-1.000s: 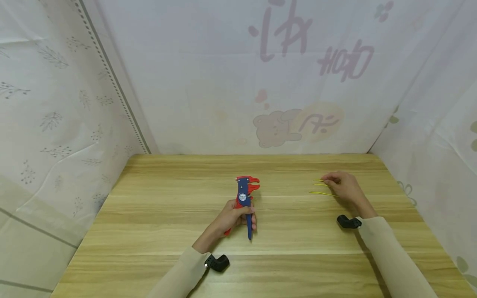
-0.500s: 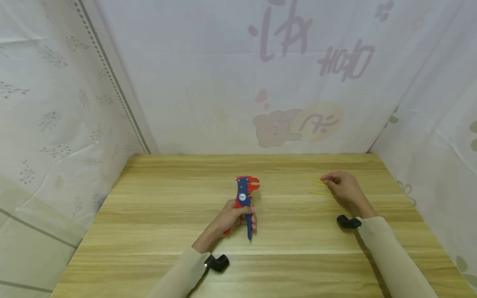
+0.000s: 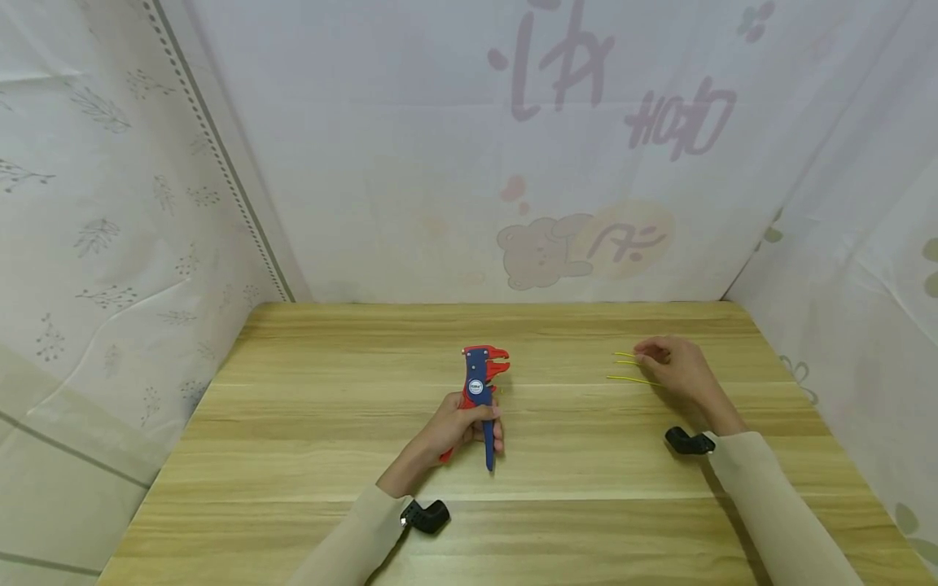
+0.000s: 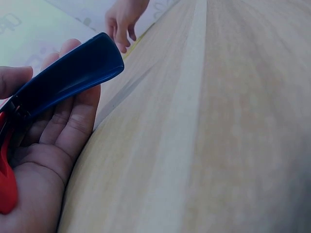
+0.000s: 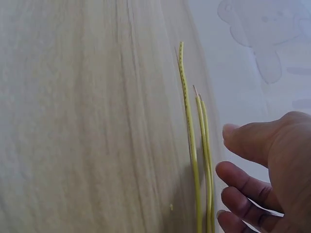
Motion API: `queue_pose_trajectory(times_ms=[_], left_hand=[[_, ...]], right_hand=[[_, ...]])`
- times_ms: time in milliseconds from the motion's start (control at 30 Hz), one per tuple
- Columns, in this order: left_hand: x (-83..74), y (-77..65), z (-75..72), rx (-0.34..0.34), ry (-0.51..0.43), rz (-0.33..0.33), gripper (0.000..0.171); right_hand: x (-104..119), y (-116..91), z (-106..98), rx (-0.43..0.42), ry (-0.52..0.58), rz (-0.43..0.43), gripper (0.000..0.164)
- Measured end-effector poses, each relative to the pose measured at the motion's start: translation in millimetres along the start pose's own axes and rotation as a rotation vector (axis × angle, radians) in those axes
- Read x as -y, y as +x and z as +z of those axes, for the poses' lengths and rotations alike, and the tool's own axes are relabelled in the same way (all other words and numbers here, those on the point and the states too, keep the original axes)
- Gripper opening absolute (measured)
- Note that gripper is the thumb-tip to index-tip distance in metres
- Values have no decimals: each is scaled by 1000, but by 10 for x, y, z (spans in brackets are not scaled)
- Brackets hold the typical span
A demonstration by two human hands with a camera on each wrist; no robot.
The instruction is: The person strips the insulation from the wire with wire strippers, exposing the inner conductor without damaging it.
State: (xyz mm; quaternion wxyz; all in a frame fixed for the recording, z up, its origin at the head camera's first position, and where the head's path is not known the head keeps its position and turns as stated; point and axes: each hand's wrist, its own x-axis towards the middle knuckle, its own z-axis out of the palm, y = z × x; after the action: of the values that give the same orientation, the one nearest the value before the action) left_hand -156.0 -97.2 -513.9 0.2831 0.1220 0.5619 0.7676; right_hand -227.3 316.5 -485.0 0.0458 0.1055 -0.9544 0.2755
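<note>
My left hand holds a self-adjusting wire stripper with red jaws and blue and red handles, its jaw end pointing to the back. In the left wrist view, its blue handle crosses over the loosely bent fingers. On the right, my right hand is over the ends of three yellow wires lying side by side. The right wrist view shows thumb and fingers apart, fingertips right beside the wires. Two wires end in bare copper; the third is covered in printed yellow insulation to its tip.
Both hands work over a wood-grain table. A pale printed curtain hangs behind its back edge and along both sides. A tiny yellow scrap lies on the table left of the wires.
The farthest yellow wire has shifted slightly left, and my right thumb and fingers have parted from it. My left hand and the wire stripper have barely moved.
</note>
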Motion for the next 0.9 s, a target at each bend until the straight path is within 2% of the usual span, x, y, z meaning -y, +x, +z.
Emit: queue_pose_trajectory(times_ms=[133,400,900], left_hand=[[-2,-1,-2,-2,-1,2,25],[1,-1,-4,-4,3,-1,26],[-1,2,-7,1,7,-4,19]], right_hand=[[50,-34,-14,-6,28,-24,23],[112,-104,-21,56,27,-17,30],[113,-208,61,38,44,-63,28]])
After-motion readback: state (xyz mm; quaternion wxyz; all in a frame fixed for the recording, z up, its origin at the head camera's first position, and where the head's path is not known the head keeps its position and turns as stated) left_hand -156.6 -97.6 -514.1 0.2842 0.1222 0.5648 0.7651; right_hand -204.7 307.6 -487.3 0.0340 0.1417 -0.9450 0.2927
